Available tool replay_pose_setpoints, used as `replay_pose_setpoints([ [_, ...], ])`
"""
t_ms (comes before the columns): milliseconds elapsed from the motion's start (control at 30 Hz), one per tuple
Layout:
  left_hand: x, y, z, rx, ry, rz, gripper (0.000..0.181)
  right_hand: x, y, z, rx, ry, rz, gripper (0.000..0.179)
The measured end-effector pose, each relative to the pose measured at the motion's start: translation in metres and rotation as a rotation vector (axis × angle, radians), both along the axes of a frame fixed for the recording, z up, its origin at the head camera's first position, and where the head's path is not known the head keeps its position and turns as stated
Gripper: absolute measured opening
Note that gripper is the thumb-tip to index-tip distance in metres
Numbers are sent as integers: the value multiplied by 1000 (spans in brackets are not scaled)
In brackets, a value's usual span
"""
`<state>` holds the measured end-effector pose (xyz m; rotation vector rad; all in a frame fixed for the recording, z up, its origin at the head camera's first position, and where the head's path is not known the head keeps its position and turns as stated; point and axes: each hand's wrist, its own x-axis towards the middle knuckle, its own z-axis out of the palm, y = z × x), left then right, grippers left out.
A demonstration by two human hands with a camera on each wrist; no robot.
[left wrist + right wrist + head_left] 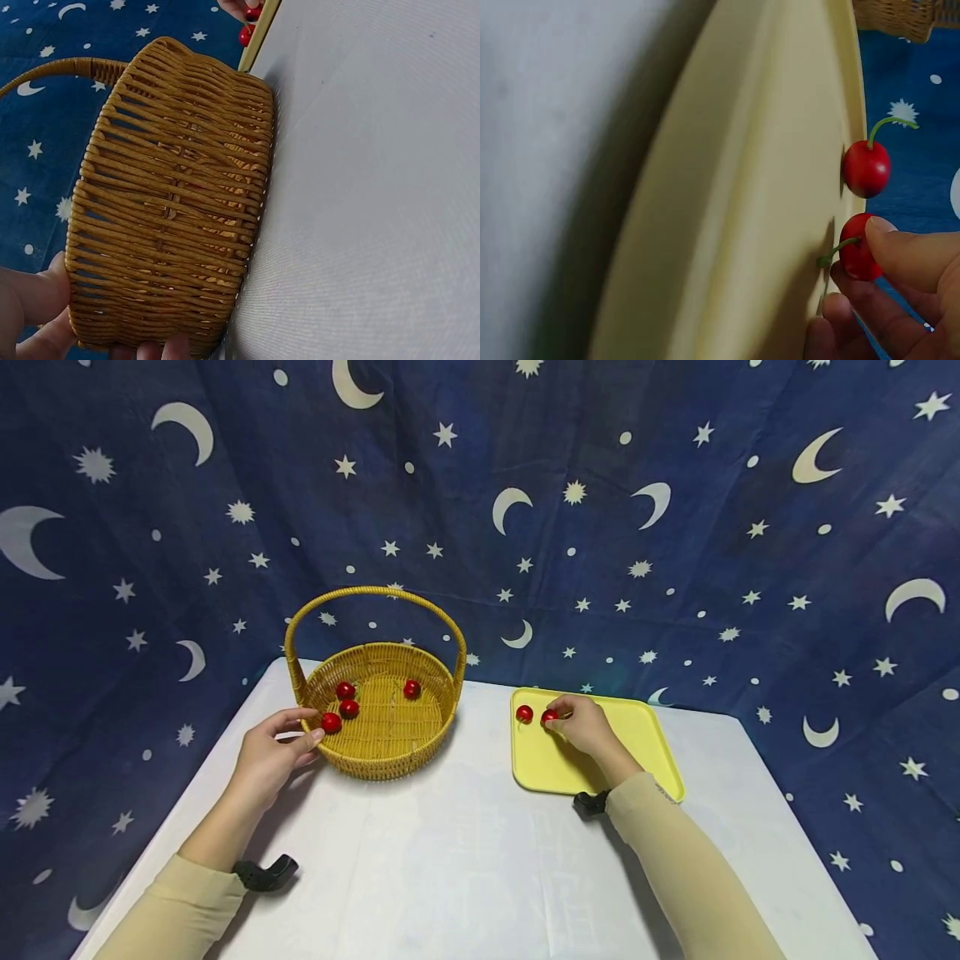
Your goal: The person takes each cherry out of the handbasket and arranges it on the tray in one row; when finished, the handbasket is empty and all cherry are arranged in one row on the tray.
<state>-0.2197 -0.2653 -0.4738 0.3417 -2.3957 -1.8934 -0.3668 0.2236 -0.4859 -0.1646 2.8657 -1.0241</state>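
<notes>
My left hand (264, 762) grips the left rim of a woven yellow-brown basket (390, 767) with a tall arched handle; in the left wrist view the thumb lies at the rim and fingertips (176, 348) press the wicker side. Several red cherries (348, 708) lie inside the basket, most of them near that hand. Over a yellow tray (630, 731), my right hand (585, 727) pinches a red cherry (857, 251) with a green stem between thumb and fingers. Another stemmed cherry (867, 169) rests on the tray just beside it, near the tray's left edge.
Basket and tray stand apart on a white-covered table (450, 860), the basket left, the tray right. A dark blue curtain (465, 468) with moons and stars hangs behind and along the sides. A black strap piece (266, 872) sits on each wrist.
</notes>
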Motion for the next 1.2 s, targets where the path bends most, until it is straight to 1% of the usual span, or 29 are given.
replay_pose_setpoints([
  [167,-1,0,-2,8,2,-1,51,-4,0,-6,-1,11,4,29],
  [267,-2,0,-2,10,0,-5,52,-6,0,-7,-3,1,2,30],
  [533,0,1,-2,7,8,-2,51,-4,-1,-1,-18,-8,25,36],
  [733,-1,1,-1,-2,-2,5,52,-3,-2,2,-25,-24,25,37],
  [1000,-2,1,0,-15,-2,3,51,-5,-2,-1,-17,3,32,31],
  [1100,-1,2,0,-17,-4,6,51,-5,-2,0,-17,9,41,33],
  [1200,0,2,1,-17,-11,8,52,-2,-2,5,-30,11,33,38],
])
